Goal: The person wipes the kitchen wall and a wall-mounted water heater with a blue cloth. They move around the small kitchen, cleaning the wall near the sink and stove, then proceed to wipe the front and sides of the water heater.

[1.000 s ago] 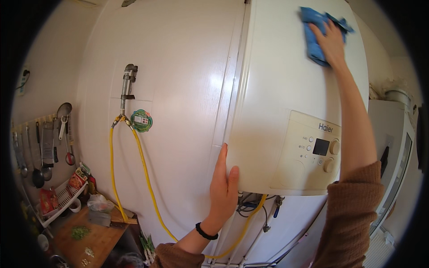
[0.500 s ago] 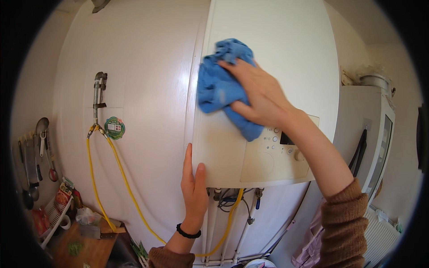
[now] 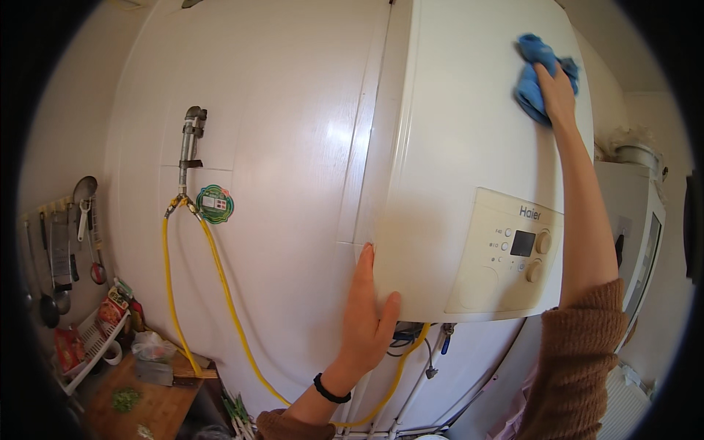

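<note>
Blue cloth [image 3: 531, 86], one piece, has moved from the white boiler's [image 3: 462, 132] left side to its upper right, held in the right hand's [image 3: 561, 95] fingers; the left hand [image 3: 367, 315], thumb spread wide, steadies lower left. Two knobs [image 3: 543, 243] show.

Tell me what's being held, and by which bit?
The right grip holds the cloth around its middle; the left grip holds nothing.
</note>
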Demonstrator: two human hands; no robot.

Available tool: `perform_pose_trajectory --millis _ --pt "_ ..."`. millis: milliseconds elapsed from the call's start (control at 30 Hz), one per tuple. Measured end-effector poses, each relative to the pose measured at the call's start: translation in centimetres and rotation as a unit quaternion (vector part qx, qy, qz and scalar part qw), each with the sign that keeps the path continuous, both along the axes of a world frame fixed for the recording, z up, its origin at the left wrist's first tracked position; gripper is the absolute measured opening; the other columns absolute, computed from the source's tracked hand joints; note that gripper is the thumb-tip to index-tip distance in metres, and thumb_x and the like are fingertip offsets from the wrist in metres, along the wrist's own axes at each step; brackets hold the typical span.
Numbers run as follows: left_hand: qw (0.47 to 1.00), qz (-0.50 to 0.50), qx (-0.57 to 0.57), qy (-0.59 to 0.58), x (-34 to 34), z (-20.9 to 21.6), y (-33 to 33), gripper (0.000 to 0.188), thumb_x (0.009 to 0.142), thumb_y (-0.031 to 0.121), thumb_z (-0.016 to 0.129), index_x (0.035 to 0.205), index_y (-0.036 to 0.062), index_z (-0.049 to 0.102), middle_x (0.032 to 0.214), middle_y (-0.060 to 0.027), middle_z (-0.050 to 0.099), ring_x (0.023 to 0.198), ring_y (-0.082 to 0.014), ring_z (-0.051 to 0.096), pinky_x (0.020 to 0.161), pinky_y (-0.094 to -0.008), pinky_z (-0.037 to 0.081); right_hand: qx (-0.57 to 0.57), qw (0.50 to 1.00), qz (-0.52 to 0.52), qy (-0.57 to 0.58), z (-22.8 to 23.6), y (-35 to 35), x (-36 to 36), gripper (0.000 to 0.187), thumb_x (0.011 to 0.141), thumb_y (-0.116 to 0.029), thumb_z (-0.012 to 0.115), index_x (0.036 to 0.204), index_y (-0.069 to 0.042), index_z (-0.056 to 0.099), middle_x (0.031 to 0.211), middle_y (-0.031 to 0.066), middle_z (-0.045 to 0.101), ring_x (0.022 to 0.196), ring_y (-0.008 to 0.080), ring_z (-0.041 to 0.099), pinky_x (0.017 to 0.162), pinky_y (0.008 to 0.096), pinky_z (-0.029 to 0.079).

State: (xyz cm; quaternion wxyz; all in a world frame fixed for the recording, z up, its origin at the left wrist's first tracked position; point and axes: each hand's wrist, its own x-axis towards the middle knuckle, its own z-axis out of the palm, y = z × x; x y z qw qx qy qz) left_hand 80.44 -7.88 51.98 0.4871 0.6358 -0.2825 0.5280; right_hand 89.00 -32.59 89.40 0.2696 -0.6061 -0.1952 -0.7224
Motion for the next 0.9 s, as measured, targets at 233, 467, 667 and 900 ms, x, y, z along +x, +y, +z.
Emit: perform_pose_trajectory --millis 233,467,667,900 --pt "1.0 -0.013 -0.026 0.007 0.0 0.2 -0.5 0.062 0.095 0.007 0.045 0.148 -0.0076 0.016 0.152 -0.0222 0.027 0.142 -0.0303 0.026 0.115 -0.0378 0.02 -0.157 0.979 0.017 -0.13 -2.6 10.0 -2.4 0.048 0.084 -0.039 0.055 0.124 -0.012 0.058 0.119 0.0157 0.062 0.108 0.0373 0.058 0.091 0.0417 0.045" --pt "0.994 -0.058 -0.088 -0.014 0.1 0.0 -0.7 0.057 0.097 0.01 0.039 0.147 -0.0092 0.019 0.154 -0.0214 0.025 0.144 -0.0291 0.023 0.116 -0.036 0.018 -0.333 0.932 0.02 -0.14 -14.8 12.0 -5.7 0.046 0.074 -0.022 0.063 0.119 -0.012 0.061 0.103 0.0142 0.063 0.109 0.033 0.055 0.107 0.0482 0.036" --pt "0.987 -0.133 -0.092 0.022 -0.3 0.1 -0.5 0.064 0.1 0.03 0.033 0.15 -0.0054 0.016 0.157 -0.0158 0.019 0.146 -0.0251 0.015 0.117 -0.036 0.011 -0.46 0.88 -0.065 -0.105 -20.5 10.0 -6.6 0.057 0.071 -0.027 0.07 0.126 -0.016 0.058 0.11 0.0101 0.063 0.117 0.0294 0.053 0.108 0.0516 0.034" --pt "0.989 -0.133 -0.063 0.02 -0.7 0.1 -0.1 0.06 0.101 0.02 0.036 0.149 -0.0077 0.013 0.158 -0.0169 0.016 0.146 -0.0268 0.015 0.117 -0.0339 0.012 -0.302 0.931 -0.053 -0.199 -9.8 13.3 -5.2 0.043 0.079 -0.032 0.058 0.119 -0.016 0.06 0.113 0.0111 0.062 0.107 0.0336 0.056 0.088 0.0422 0.049"
